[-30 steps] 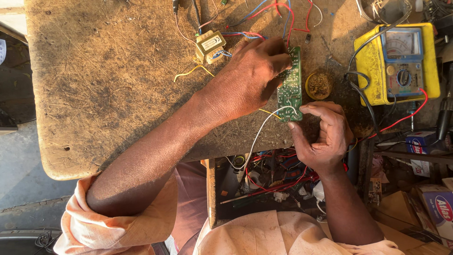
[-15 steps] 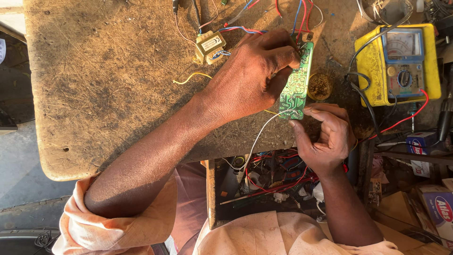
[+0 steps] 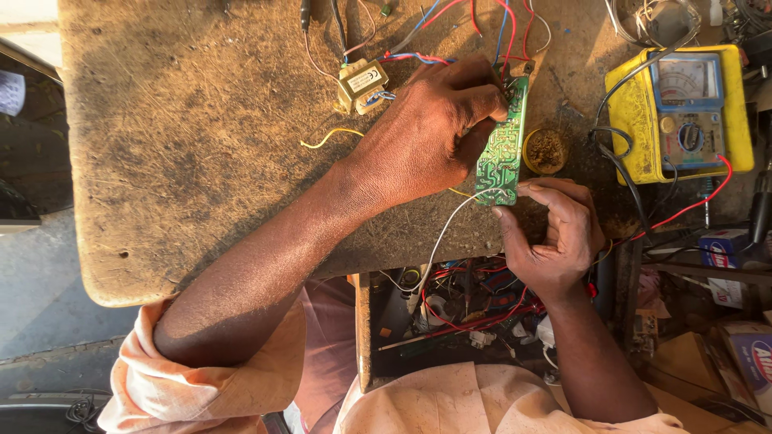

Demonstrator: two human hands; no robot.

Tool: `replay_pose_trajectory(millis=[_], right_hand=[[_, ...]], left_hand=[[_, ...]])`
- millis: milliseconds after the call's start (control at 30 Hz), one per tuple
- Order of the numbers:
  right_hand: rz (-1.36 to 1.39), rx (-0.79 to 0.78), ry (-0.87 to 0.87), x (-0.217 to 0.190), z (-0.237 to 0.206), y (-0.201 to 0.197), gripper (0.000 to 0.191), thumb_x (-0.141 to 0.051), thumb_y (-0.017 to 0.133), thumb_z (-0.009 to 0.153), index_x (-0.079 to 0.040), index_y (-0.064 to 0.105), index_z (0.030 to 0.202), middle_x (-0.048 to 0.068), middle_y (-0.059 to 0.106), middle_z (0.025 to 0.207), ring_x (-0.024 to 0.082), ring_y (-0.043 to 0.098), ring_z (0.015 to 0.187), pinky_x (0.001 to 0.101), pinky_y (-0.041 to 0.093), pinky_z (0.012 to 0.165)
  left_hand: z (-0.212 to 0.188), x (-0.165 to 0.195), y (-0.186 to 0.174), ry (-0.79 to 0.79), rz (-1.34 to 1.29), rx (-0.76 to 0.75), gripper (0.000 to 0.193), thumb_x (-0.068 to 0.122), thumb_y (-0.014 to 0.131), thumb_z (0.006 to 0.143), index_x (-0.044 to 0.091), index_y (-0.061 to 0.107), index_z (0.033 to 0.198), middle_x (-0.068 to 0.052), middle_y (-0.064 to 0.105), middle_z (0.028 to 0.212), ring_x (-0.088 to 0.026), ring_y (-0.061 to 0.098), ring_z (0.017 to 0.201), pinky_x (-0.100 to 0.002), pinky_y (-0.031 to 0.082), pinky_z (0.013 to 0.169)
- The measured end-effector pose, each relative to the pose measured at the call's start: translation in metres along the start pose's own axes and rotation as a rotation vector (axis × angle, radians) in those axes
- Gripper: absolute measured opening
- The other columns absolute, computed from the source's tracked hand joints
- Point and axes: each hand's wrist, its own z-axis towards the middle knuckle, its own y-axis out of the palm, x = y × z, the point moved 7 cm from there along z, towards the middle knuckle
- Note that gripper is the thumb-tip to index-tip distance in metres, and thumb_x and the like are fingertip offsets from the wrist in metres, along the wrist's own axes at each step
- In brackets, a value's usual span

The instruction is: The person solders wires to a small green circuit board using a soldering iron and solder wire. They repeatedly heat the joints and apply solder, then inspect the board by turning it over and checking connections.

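both hands' fingers pinch the green circuit board (image 3: 502, 149): left hand (image 3: 426, 133) top, right hand (image 3: 555, 233) bottom.

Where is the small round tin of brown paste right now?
In the head view, the small round tin of brown paste sits on the worn wooden table, right of centre, between the green circuit board and the yellow multimeter.

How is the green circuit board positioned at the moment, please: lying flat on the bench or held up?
Held up. The green circuit board is gripped by the left hand along its side and the right hand at its near end, solder side toward the camera.
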Motion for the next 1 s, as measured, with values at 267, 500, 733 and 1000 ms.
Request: replay_pose_trajectory(millis=[267, 500, 733, 1000], right_hand=[[-0.097, -0.004, -0.07, -0.009, 0.009, 0.001, 0.047, 0.006, 0.085, 0.089, 0.003, 0.055, 0.125, 0.019, 0.064, 0.119, 0.027, 0.068, 0.109, 0.0364, 0.06, 0.094], [-0.116, 0.015, -0.086, -0.015, 0.015, 0.003, 0.046, 0.007, 0.084, 0.088, 0.002, 0.058, 0.124, 0.018, 0.066, 0.117, 0.03, 0.07, 0.106, 0.0383, 0.059, 0.093], [-0.129, 0.026, -0.078, -0.016, 0.017, 0.005, 0.044, 0.006, 0.083, 0.087, 0.002, 0.059, 0.124, 0.018, 0.065, 0.117, 0.03, 0.069, 0.106, 0.0386, 0.058, 0.091], [-0.117, 0.028, -0.031, -0.015, 0.016, 0.005, 0.044, 0.006, 0.082, 0.087, 0.001, 0.059, 0.124, 0.017, 0.065, 0.118, 0.028, 0.069, 0.106, 0.0377, 0.059, 0.091]], left_hand=[[-0.001, -0.007, 0.001, -0.047, -0.056, -0.063, 0.025, -0.011, 0.077, 0.087, 0.001, 0.065, 0.105, -0.011, 0.064, 0.109, -0.028, 0.072, 0.1, -0.038, 0.06, 0.08], [-0.002, -0.013, -0.001, -0.049, -0.076, -0.09, 0.021, -0.012, 0.076, 0.089, 0.0, 0.066, 0.102, -0.01, 0.065, 0.105, -0.026, 0.073, 0.098, -0.036, 0.061, 0.081], [-0.002, -0.017, -0.001, -0.062, -0.079, -0.113, 0.019, -0.011, 0.076, 0.091, 0.001, 0.068, 0.103, -0.01, 0.067, 0.108, -0.025, 0.074, 0.1, -0.034, 0.063, 0.084], [0.002, -0.013, -0.008, -0.077, -0.099, -0.066, 0.026, -0.01, 0.077, 0.089, 0.001, 0.067, 0.109, -0.01, 0.067, 0.116, -0.026, 0.072, 0.112, -0.034, 0.063, 0.092]])
